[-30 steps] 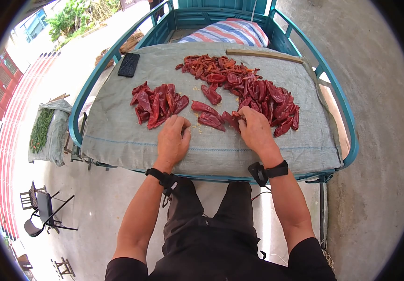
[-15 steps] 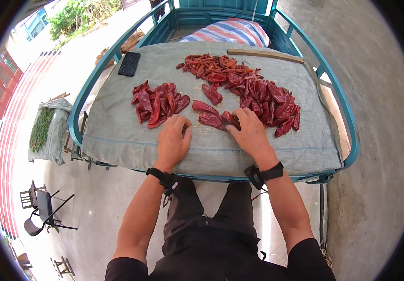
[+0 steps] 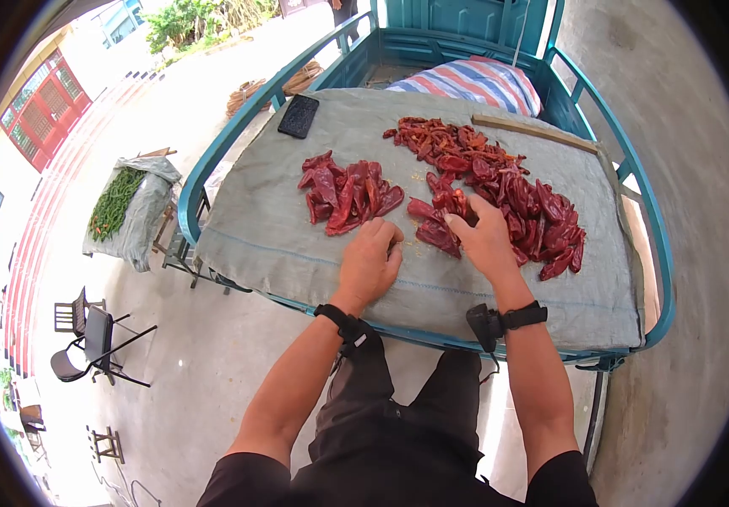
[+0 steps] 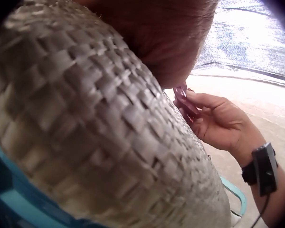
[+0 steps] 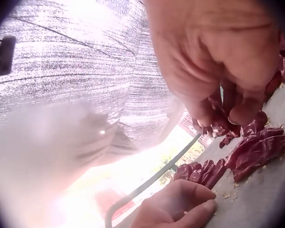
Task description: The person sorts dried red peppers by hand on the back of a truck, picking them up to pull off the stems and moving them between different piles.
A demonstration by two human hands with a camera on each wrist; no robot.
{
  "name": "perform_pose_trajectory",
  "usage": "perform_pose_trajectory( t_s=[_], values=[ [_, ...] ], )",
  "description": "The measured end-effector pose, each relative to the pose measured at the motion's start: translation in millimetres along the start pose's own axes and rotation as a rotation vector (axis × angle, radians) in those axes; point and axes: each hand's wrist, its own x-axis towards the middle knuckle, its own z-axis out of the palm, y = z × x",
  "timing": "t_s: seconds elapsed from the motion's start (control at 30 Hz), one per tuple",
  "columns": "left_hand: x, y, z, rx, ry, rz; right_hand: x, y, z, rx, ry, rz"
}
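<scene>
My right hand (image 3: 491, 243) pinches a dried red chili pepper (image 4: 186, 103) between thumb and fingers, over the middle of the grey woven sheet (image 3: 297, 279). A couple of loose peppers (image 3: 437, 237) lie just left of its fingertips. Beyond and to its right spreads a large heap of dark red peppers (image 3: 544, 215), with smaller, orange-red ones (image 3: 440, 139) at the far end. My left hand (image 3: 370, 264) rests on the sheet with fingers loosely curled and nothing in them. A smaller pepper pile (image 3: 343, 194) lies right in front of it.
The sheet covers a blue cart bed with metal rails (image 3: 250, 118). On it are a black phone (image 3: 298, 116) and a wooden strip (image 3: 533, 133). A striped sack (image 3: 478, 84) sits behind. Green peppers (image 3: 117, 203) lie on a stand at left, near chairs (image 3: 98, 338).
The head view has swung left, so the cart appears further right. My right hand has drawn a pepper away from the heap's near edge and now holds it up. The left hand stays by the small pile.
</scene>
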Motion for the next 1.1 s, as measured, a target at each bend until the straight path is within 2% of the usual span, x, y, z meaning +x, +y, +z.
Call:
perform_pose_trajectory(
  t_s=[0.07,0.17,0.27,0.37,0.47,0.57,0.7,0.8,0.9,1.1],
  values=[
    [0.1,0.4,-0.7,-0.007,-0.013,-0.011,17.8,-1.2,12.2,0.029,-0.026,0.006],
    [0.1,-0.3,-1.8,-0.02,-0.036,-0.023,41.7,-10.9,28.6,-0.133,0.01,-0.066],
    [0.5,-0.2,-1.9,-0.027,-0.031,-0.014,55.9,-19.9,46.6,-0.163,0.036,-0.088],
    [-0.1,-2.0,-0.7,-0.022,-0.02,-0.001,65.7,-22.3,60.1,0.069,-0.153,0.05],
    [1.2,-6.1,1.7,-0.031,-0.004,0.014,61.0,-26.7,55.0,0.224,-0.114,0.101],
    [-0.2,-6.7,3.5,-0.052,-0.005,-0.005,60.5,-5.7,34.6,-0.066,-0.007,-0.124],
    [0.1,-6.7,3.0,-0.052,0.013,-0.008,56.1,18.8,6.5,-0.265,0.135,-0.143],
    [0.0,-4.9,2.6,-0.05,0.018,-0.01,50.7,24.1,-4.7,-0.405,0.074,-0.099],
    [0.2,-3.6,1.9,-0.049,0.014,-0.02,47.7,31.2,5.5,-0.383,0.036,-0.151],
    [0.8,-1.2,-2.1,-0.057,0.003,-0.029,61.2,53.7,33.0,-0.565,0.125,-0.153]
  ],
)
